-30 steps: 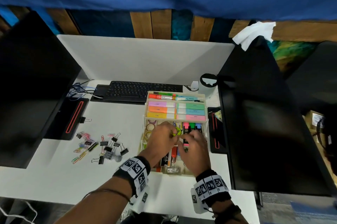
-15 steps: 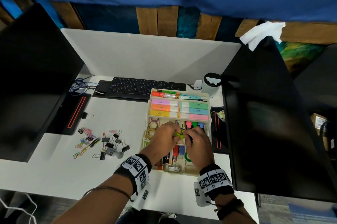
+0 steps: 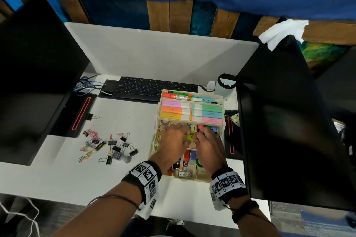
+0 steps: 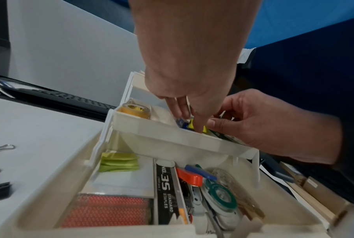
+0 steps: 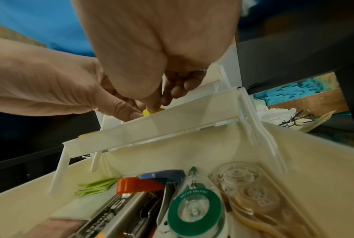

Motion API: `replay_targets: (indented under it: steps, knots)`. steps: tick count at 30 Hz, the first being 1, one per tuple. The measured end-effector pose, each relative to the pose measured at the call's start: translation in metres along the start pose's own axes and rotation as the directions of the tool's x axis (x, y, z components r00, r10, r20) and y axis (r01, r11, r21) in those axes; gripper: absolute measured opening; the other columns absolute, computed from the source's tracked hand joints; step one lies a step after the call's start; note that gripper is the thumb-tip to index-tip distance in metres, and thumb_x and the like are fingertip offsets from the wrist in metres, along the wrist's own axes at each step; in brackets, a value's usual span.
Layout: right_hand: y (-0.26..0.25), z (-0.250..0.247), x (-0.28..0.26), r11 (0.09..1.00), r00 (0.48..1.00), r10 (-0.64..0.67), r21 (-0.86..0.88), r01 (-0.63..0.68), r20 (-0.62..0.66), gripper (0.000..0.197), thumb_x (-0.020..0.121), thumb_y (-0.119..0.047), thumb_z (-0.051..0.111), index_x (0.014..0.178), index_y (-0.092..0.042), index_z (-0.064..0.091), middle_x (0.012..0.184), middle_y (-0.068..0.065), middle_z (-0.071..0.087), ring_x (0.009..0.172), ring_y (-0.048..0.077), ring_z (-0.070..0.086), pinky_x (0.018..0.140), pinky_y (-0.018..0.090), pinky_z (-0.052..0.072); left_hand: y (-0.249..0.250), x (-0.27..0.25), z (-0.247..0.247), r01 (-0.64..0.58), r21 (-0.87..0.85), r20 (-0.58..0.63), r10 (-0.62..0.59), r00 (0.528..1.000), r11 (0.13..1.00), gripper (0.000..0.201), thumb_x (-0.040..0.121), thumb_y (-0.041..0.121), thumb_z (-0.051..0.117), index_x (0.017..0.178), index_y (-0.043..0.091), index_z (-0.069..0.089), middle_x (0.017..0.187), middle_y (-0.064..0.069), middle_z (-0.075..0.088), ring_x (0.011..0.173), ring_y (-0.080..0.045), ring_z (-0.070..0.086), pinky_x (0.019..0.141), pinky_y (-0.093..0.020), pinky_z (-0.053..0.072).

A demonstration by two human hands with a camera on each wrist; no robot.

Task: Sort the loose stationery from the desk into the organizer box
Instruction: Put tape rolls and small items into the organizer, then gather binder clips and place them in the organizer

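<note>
The cream tiered organizer box (image 3: 201,178) stands open at mid-desk. Both hands meet over its middle tray (image 4: 162,134). My left hand (image 3: 184,135) and right hand (image 3: 199,137) pinch one small yellow-green piece (image 3: 189,137) between their fingertips. In the left wrist view the left hand's fingertips (image 4: 198,124) press on this piece (image 4: 191,124), with the right hand's thumb (image 4: 214,124) against it. The right wrist view shows only a sliver of the piece (image 5: 151,111) above the tray wall. Loose binder clips and coloured paper clips (image 3: 107,146) lie on the desk left of the box.
A keyboard (image 3: 152,88) lies behind the box and black monitors (image 3: 289,121) flank it. The bottom tray holds a staples box (image 4: 166,193), an orange stapler (image 4: 189,177), a green correction tape (image 4: 220,198) and green sticky notes (image 4: 119,162). A tape roll (image 4: 134,109) sits in the middle tray.
My right hand moved forward from the bottom tray to meet the left hand at the yellow-green piece. In the last half second both hands have stayed almost still.
</note>
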State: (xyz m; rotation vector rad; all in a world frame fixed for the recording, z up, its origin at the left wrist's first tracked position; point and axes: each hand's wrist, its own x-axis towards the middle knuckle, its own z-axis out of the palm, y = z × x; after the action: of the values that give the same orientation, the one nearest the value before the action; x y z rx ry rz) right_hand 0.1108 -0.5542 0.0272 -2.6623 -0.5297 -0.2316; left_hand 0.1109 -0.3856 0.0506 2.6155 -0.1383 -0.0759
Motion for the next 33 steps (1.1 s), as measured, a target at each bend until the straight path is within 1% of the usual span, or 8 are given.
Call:
replay_targets:
  steps: [3, 8, 12, 19, 22, 25, 28, 33]
  knots:
    - [-0.003, -0.003, -0.002, 1.000, 1.000, 0.017, -0.011, -0.017, -0.007, 0.009, 0.094, -0.011, 0.061, 0.090, -0.017, 0.067, 0.098, -0.002, 0.055, 0.087, 0.021, 0.056, 0.069, 0.040, 0.049, -0.005, -0.001, 0.005, 0.059, 0.064, 0.045, -0.062, 0.997, 0.996, 0.030, 0.082, 0.034, 0.079, 0.106, 0.033, 0.060, 0.083, 0.013, 0.071, 0.096, -0.016, 0.061, 0.095, -0.039, 0.041]
    - [-0.003, -0.003, -0.004, 0.999, 1.000, -0.016, -0.035, 0.016, 0.017, 0.007, 0.095, -0.014, 0.064, 0.092, -0.015, 0.071, 0.095, 0.000, 0.058, 0.086, 0.022, 0.056, 0.067, 0.040, 0.050, -0.009, -0.003, 0.010, 0.089, 0.013, 0.047, -0.089, 0.995, 0.996, 0.034, 0.084, 0.029, 0.077, 0.111, 0.033, 0.057, 0.079, 0.014, 0.074, 0.099, -0.017, 0.062, 0.089, -0.040, 0.045]
    - [-0.003, -0.003, -0.002, 0.995, 0.997, -0.025, -0.092, 0.032, 0.070, 0.005, 0.091, -0.011, 0.067, 0.094, -0.015, 0.069, 0.094, 0.001, 0.056, 0.087, 0.023, 0.055, 0.066, 0.038, 0.048, -0.008, -0.003, 0.010, 0.099, 0.000, 0.042, -0.099, 0.994, 0.995, 0.031, 0.084, 0.024, 0.073, 0.111, 0.034, 0.060, 0.077, 0.017, 0.073, 0.099, -0.014, 0.062, 0.094, -0.042, 0.040]
    - [-0.005, -0.010, 0.004, 0.991, 0.990, 0.025, -0.134, -0.007, 0.136, 0.008, 0.089, -0.010, 0.067, 0.082, -0.014, 0.067, 0.095, -0.001, 0.048, 0.088, 0.022, 0.052, 0.072, 0.040, 0.049, -0.001, -0.007, 0.001, 0.024, 0.089, 0.065, -0.030, 0.997, 0.996, 0.019, 0.089, 0.025, 0.062, 0.104, 0.034, 0.070, 0.087, 0.009, 0.070, 0.100, -0.018, 0.056, 0.089, -0.040, 0.040]
    - [-0.010, -0.019, 0.006, 0.996, 0.996, 0.014, -0.089, -0.006, 0.087, 0.010, 0.086, -0.008, 0.069, 0.077, -0.011, 0.066, 0.092, 0.001, 0.048, 0.083, 0.023, 0.052, 0.067, 0.040, 0.049, -0.005, -0.013, -0.006, -0.044, 0.003, 0.025, 0.044, 0.999, 0.999, 0.015, 0.085, 0.022, 0.064, 0.095, 0.031, 0.070, 0.085, 0.012, 0.070, 0.099, -0.017, 0.058, 0.092, -0.041, 0.042]
    - [-0.029, -0.025, 0.009, 1.000, 0.999, -0.003, -0.016, 0.004, 0.052, 0.008, 0.090, -0.013, 0.066, 0.084, -0.012, 0.070, 0.095, 0.001, 0.053, 0.086, 0.021, 0.054, 0.073, 0.038, 0.050, -0.027, -0.025, -0.023, -0.098, -0.114, -0.034, 0.094, 0.995, 0.989, 0.018, 0.088, 0.026, 0.067, 0.104, 0.033, 0.069, 0.102, 0.016, 0.070, 0.113, -0.014, 0.057, 0.095, -0.040, 0.038]
    - [-0.064, -0.027, 0.016, 0.996, 0.996, -0.055, 0.071, 0.050, 0.069, 0.008, 0.095, -0.019, 0.065, 0.093, -0.016, 0.071, 0.099, -0.001, 0.055, 0.090, 0.018, 0.055, 0.078, 0.035, 0.049, -0.065, -0.049, -0.048, -0.083, -0.161, -0.131, 0.062, 0.989, 0.983, 0.015, 0.090, 0.024, 0.063, 0.101, 0.033, 0.068, 0.099, 0.018, 0.066, 0.102, -0.010, 0.055, 0.089, -0.038, 0.038]
    - [-0.128, 0.008, 0.028, 0.962, 0.952, -0.175, 0.248, 0.112, 0.250, 0.010, 0.096, -0.020, 0.060, 0.097, -0.022, 0.070, 0.102, -0.006, 0.058, 0.085, 0.018, 0.062, 0.073, 0.034, 0.053, -0.167, -0.108, -0.078, 0.167, -0.145, -0.120, -0.184, 0.975, 0.975, 0.019, 0.085, 0.013, 0.068, 0.091, 0.029, 0.074, 0.096, 0.015, 0.070, 0.086, -0.007, 0.061, 0.086, -0.034, 0.052]
